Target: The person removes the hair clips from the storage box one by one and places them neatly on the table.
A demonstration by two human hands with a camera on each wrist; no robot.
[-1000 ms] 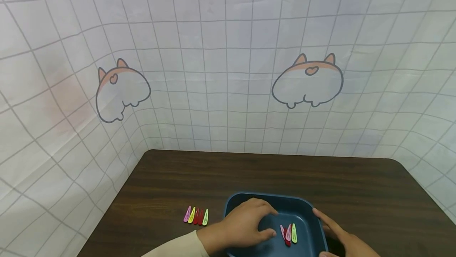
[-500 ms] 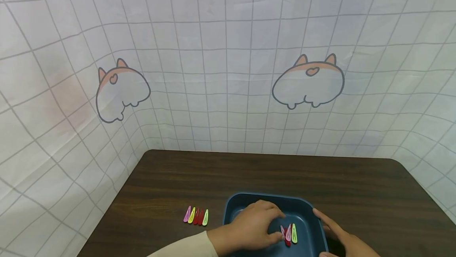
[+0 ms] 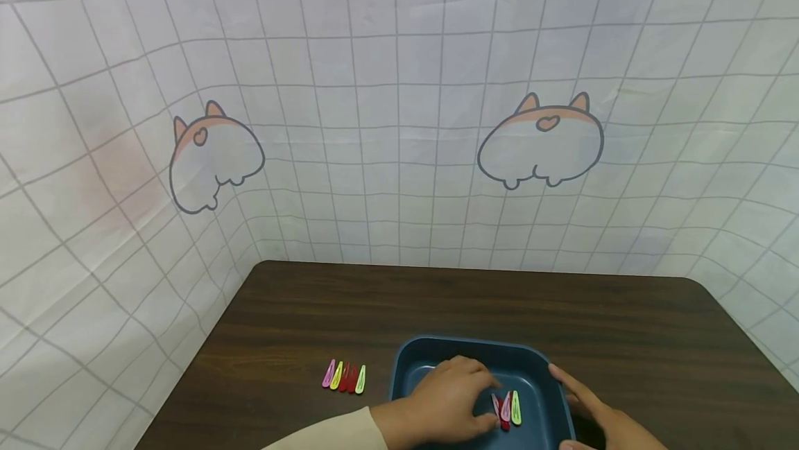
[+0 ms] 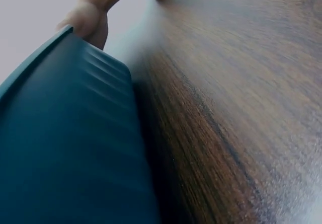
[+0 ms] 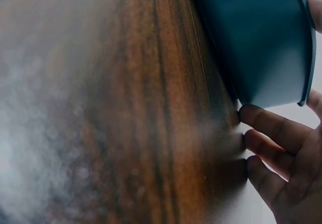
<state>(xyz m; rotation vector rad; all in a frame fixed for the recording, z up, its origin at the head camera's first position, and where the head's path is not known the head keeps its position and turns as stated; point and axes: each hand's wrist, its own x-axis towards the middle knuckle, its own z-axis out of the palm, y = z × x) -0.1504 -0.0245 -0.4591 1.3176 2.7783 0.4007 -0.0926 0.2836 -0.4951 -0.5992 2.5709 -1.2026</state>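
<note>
Picking clips from tray seems intended: left hand spread, tray braced by spread right hand, pinch likely needed next.

On the dark-brown wood-grained table, before the white gridded cloth, five multicoloured slim hair clips lie left of the dark-blue rectangular tray. In it, pink, red and green teardrop-shaped clips lie between the left hand and the right hand.
</note>
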